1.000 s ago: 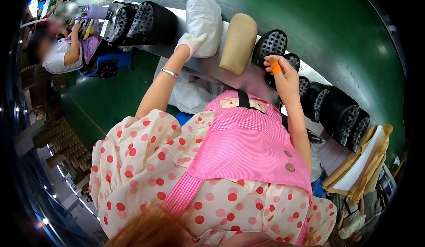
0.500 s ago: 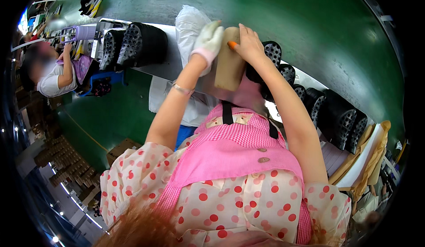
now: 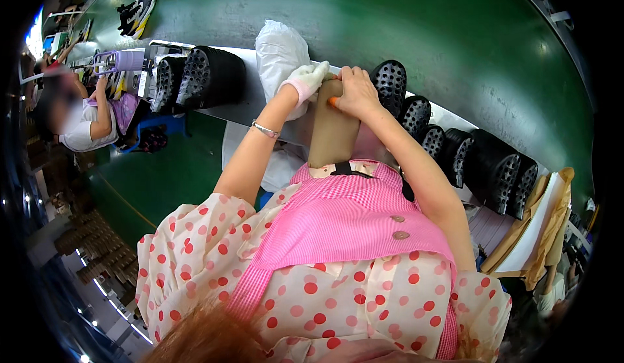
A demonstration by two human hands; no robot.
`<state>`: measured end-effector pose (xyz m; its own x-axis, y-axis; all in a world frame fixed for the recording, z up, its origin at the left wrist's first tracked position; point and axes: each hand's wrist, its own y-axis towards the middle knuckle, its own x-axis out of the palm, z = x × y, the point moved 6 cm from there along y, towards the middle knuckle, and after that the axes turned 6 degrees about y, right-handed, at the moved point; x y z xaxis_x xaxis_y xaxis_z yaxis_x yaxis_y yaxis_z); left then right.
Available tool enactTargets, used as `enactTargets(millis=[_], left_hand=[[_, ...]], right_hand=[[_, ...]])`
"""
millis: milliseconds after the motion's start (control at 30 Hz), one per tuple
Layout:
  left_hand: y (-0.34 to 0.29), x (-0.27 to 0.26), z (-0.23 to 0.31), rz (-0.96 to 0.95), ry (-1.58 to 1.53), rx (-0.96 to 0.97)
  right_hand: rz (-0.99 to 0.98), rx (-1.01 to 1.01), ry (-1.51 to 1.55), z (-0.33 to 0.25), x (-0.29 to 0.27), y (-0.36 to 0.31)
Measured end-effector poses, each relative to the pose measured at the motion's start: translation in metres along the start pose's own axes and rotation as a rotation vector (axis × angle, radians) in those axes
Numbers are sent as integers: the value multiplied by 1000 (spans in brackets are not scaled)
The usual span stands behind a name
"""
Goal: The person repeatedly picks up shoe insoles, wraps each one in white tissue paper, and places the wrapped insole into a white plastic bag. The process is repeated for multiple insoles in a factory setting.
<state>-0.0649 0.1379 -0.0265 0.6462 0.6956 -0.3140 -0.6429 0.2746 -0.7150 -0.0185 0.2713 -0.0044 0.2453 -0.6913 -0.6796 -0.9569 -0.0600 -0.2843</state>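
Note:
A long, smooth tan piece point(image 3: 333, 129), shaped like a boot shaft, stands between my hands, its near end against my pink apron. I cannot make out its exact kind. My right hand point(image 3: 357, 94) is bare except for an orange cover on the thumb; its fingers curl over the piece's far end and the thumb presses on its face. My left hand point(image 3: 308, 79), in a white glove, pinches the same far end from the left, fingertips close to the right hand's. A white plastic bag point(image 3: 279, 48) is just beyond the left glove.
Black boots point(image 3: 390, 87) with perforated soles line the ledge to the right; another black pair point(image 3: 211, 77) lies left. The green worktop point(image 3: 403, 18) stretches beyond, with sneakers point(image 3: 136, 13) at far left. Brown paper point(image 3: 546, 226) stands at right. A seated person point(image 3: 84, 113) works at left.
The tan piece has come closer to me, its near end now at the apron. My right hand has come down with it, and my left glove has closed in on its far end.

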Motion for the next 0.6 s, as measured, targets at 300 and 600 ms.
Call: enactTargets(millis=[300,600], left_hand=[[18,-1,15,-7,472,107],[-3,-8,53,-74,3,193]], right_hand=[[-25,-27,325,-11,-1,-17],[78,48,1296,27,-67,-52]])
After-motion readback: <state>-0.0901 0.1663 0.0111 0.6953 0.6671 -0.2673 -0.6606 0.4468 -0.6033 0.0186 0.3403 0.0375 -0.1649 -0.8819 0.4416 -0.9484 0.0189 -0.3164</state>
